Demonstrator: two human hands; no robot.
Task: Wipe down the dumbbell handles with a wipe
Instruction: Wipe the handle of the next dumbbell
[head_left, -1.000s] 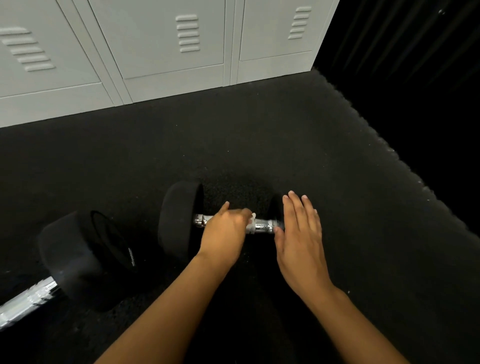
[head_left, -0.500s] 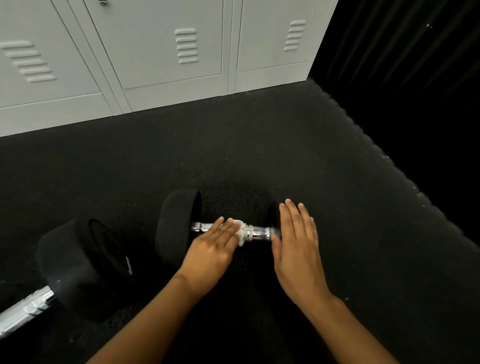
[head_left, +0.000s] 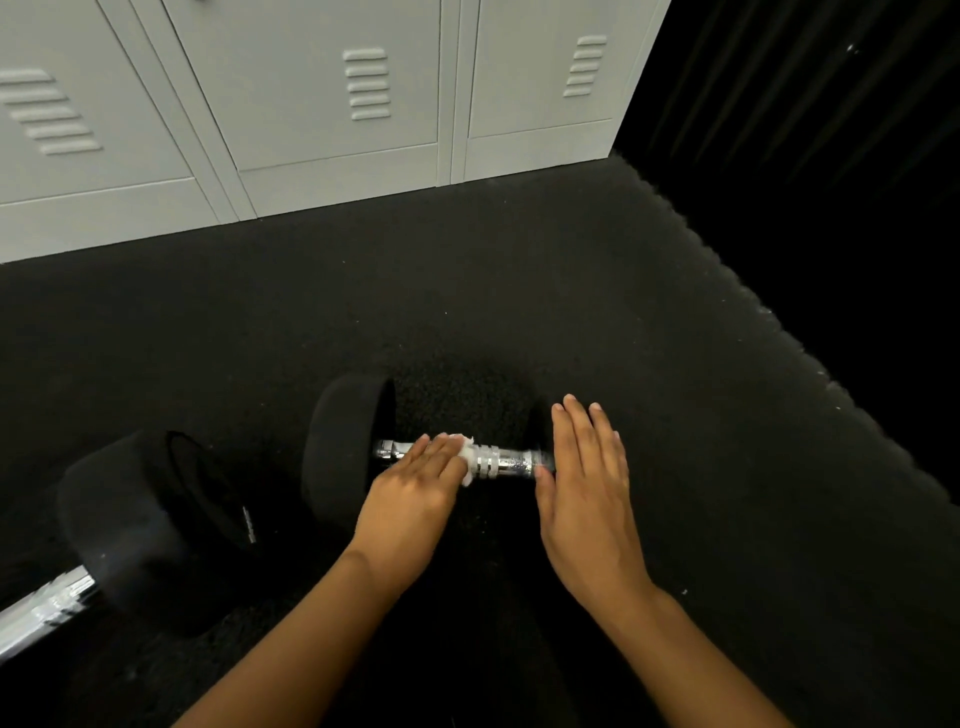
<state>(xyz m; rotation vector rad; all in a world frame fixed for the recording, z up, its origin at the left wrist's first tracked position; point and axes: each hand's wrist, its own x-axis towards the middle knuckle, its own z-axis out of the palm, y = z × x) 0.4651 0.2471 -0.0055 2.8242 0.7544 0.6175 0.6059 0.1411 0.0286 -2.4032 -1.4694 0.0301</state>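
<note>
- Across the upper left and upper centre of the frame stands a row of pale lockers (head_left: 332, 104), meeting the floor at a line that slopes down to the left; they take no part in the work.
- Below them, black rubber flooring (head_left: 597, 312) fills most of the picture. Its grippy surface probably helps keep the round-headed weights from rolling.
- At lower left lies a second dumbbell (head_left: 150, 525), one black head and a stretch of chrome bar visible, well apart from both hands. Judged as awaiting its turn.
- At centre lies the dumbbell being cleaned (head_left: 348, 452), its chrome handle (head_left: 511, 462) running left to right. Its right-hand head is largely hidden.
- The right hand (head_left: 587, 488) lies flat and released, fingers straight, over that right end, grasping nothing. Judged to be pinning the weight against rolling.
- The left hand (head_left: 421, 488) rests palm-down on the left part of the handle, fingers extended rather than clenched, pressing the wipe to the bar.
- The wipe (head_left: 467, 460), white and crumpled, shows only at the fingertips, touching the chrome beside the ringed midsection. Bare bar to its right appears not yet reached by this pass.
</note>
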